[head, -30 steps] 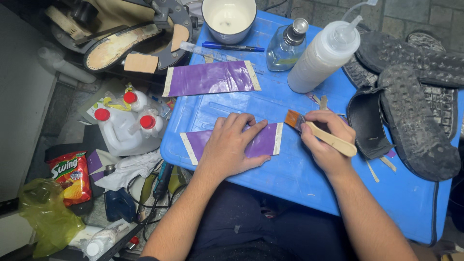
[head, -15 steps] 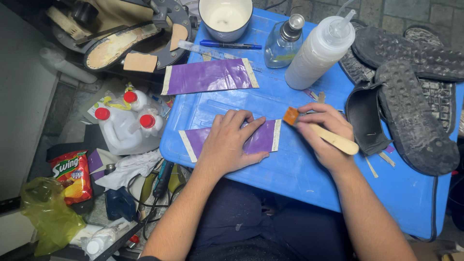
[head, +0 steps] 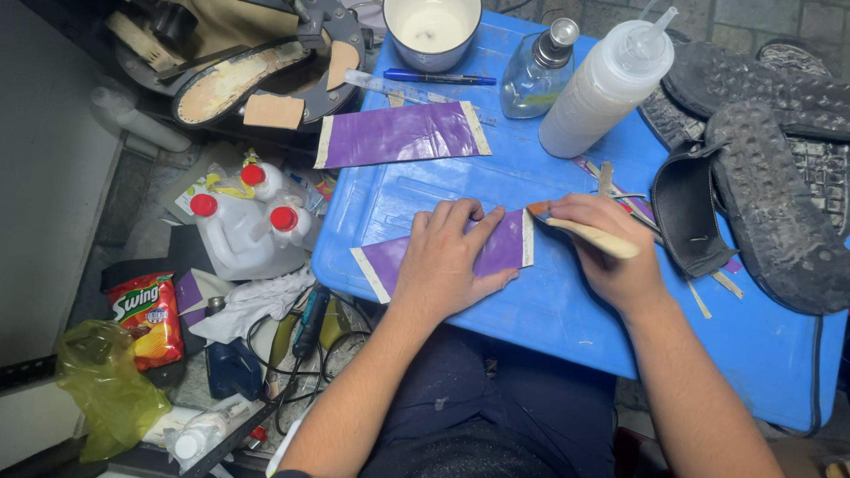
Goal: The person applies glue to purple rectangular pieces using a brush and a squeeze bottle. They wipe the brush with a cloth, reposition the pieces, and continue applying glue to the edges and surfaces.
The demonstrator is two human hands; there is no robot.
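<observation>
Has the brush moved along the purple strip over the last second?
Yes. The brush has slid left, from beyond the right end of the purple strip to touching its pale edge; the strip stayed put.

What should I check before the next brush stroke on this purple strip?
1. Strip held down: ok. The left hand lies flat on the purple strip.
2. Brush gripped: ok. The right hand holds the brush by its wooden handle.
3. Bristles placed: ok. The tip sits at the strip's pale right edge.
4. Glue on the bristles: cannot tell.
5. Supply within reach: ok. The white cup and the squeeze bottle stand upright on the blue surface.
6. Second purple strip: ok. It lies apart, above the hands.
</observation>
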